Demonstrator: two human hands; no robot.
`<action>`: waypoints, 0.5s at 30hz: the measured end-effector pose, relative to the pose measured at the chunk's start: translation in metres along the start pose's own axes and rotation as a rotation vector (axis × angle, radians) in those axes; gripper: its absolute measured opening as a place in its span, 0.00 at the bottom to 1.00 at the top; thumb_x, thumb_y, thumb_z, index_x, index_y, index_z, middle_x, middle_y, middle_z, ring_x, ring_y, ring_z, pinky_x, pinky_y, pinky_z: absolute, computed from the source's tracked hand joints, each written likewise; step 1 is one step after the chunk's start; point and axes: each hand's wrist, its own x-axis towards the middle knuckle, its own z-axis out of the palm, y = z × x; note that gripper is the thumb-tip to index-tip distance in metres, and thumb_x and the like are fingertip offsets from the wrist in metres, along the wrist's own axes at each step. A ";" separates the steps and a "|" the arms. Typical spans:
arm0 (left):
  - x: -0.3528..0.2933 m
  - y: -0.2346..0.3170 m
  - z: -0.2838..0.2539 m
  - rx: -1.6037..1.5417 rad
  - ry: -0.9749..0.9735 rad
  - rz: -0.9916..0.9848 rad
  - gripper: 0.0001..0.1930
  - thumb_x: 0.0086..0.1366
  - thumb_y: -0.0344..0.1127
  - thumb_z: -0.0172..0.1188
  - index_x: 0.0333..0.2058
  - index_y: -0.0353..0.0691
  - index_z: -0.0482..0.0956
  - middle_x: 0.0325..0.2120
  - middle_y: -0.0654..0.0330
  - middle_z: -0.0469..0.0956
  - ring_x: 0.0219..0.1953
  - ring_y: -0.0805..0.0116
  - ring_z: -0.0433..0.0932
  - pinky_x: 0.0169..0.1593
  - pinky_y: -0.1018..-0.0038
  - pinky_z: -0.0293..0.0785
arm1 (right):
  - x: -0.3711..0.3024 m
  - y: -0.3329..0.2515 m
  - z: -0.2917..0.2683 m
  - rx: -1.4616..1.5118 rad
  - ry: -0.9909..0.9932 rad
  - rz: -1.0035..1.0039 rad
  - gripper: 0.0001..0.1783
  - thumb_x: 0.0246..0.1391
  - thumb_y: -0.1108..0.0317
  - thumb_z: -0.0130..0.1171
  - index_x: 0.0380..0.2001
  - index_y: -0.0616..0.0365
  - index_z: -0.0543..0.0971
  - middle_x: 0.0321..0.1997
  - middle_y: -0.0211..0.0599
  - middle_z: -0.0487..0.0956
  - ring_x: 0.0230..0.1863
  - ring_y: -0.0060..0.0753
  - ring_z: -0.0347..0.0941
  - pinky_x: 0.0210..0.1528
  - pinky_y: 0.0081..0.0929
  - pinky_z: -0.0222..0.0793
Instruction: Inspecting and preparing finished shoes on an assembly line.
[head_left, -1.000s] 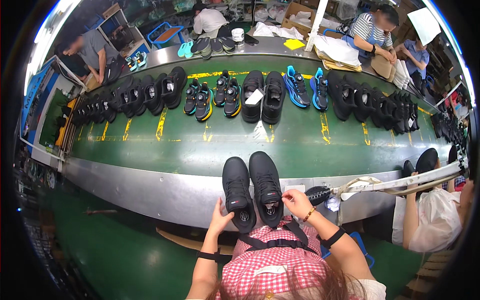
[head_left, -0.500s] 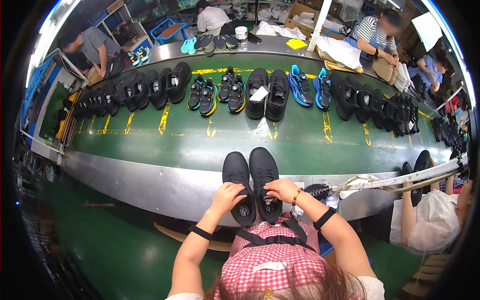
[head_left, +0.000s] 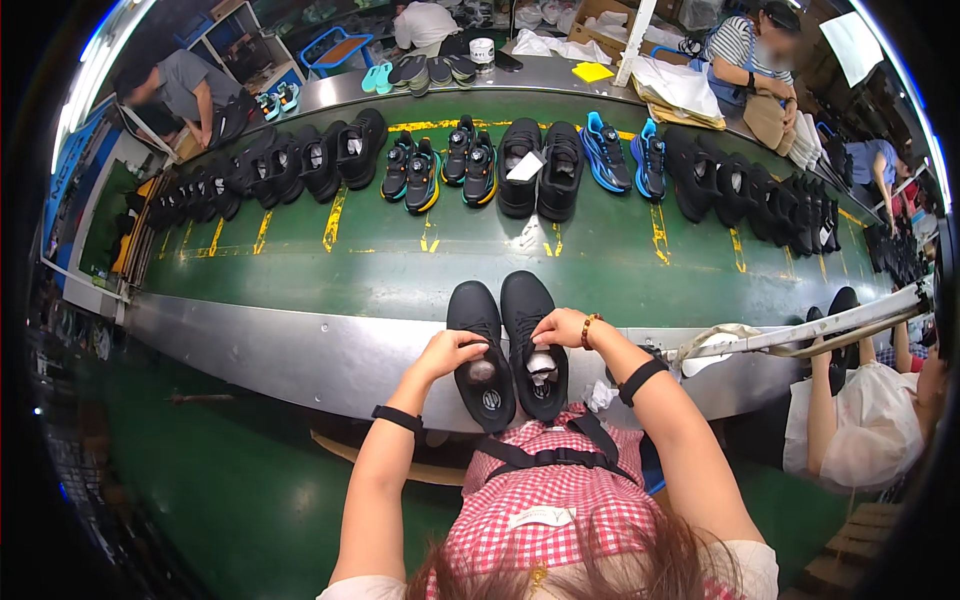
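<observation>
A pair of black lace-up shoes stands side by side in front of me on the near steel edge, toes pointing away. My left hand (head_left: pixel 447 354) has its fingers closed at the tongue of the left shoe (head_left: pixel 475 303). At the tongue of the right shoe (head_left: pixel 527 297), the fingers of my right hand (head_left: pixel 564 328) are pinched together. White crumpled paper (head_left: pixel 542 366) shows in the right shoe's opening. Inside the left shoe lies a pale, rounded wad (head_left: pixel 481 371). Both heels point toward my checked apron.
Across the green belt (head_left: pixel 400 280) runs a row of shoes, including a black pair with a white tag (head_left: pixel 525 166) and blue sneakers (head_left: pixel 606 155). Crumpled paper (head_left: pixel 600 395) lies on the steel edge (head_left: pixel 260 352). A white rail (head_left: pixel 800 338) crosses at right. Several people work around the belt.
Both hands have shifted up a little, and the stuffing in both shoe openings now shows more plainly. The whole view has moved slightly.
</observation>
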 end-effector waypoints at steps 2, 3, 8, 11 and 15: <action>0.002 0.001 -0.002 -0.028 -0.017 -0.019 0.11 0.55 0.32 0.57 0.36 0.32 0.76 0.28 0.59 0.77 0.30 0.76 0.76 0.36 0.81 0.72 | 0.007 0.008 0.001 0.067 -0.010 -0.007 0.15 0.45 0.58 0.56 0.37 0.50 0.78 0.35 0.33 0.79 0.37 0.29 0.73 0.42 0.26 0.66; 0.002 0.001 -0.003 -0.057 -0.028 -0.041 0.11 0.55 0.32 0.57 0.36 0.32 0.76 0.28 0.59 0.77 0.30 0.75 0.76 0.36 0.80 0.72 | 0.010 0.010 0.002 0.067 -0.010 -0.007 0.15 0.45 0.58 0.56 0.37 0.50 0.78 0.35 0.33 0.79 0.37 0.29 0.73 0.42 0.26 0.66; 0.008 -0.008 -0.012 -0.053 -0.069 -0.046 0.12 0.55 0.33 0.58 0.36 0.32 0.76 0.27 0.61 0.77 0.29 0.76 0.75 0.34 0.80 0.72 | 0.019 0.011 0.002 0.238 -0.069 0.019 0.14 0.46 0.61 0.57 0.36 0.55 0.78 0.30 0.30 0.78 0.30 0.21 0.70 0.36 0.23 0.66; 0.010 -0.007 -0.016 -0.052 -0.099 -0.056 0.12 0.55 0.34 0.58 0.35 0.32 0.76 0.26 0.62 0.77 0.28 0.77 0.74 0.33 0.80 0.71 | 0.022 0.009 0.002 0.263 -0.089 0.046 0.13 0.46 0.61 0.57 0.35 0.56 0.78 0.29 0.28 0.78 0.28 0.19 0.69 0.34 0.21 0.66; 0.008 -0.010 -0.019 -0.089 -0.105 -0.042 0.12 0.55 0.35 0.58 0.35 0.32 0.77 0.25 0.64 0.77 0.27 0.78 0.72 0.32 0.81 0.69 | 0.023 0.005 0.002 0.288 -0.094 0.063 0.13 0.47 0.62 0.57 0.35 0.56 0.78 0.28 0.28 0.77 0.27 0.19 0.69 0.34 0.21 0.67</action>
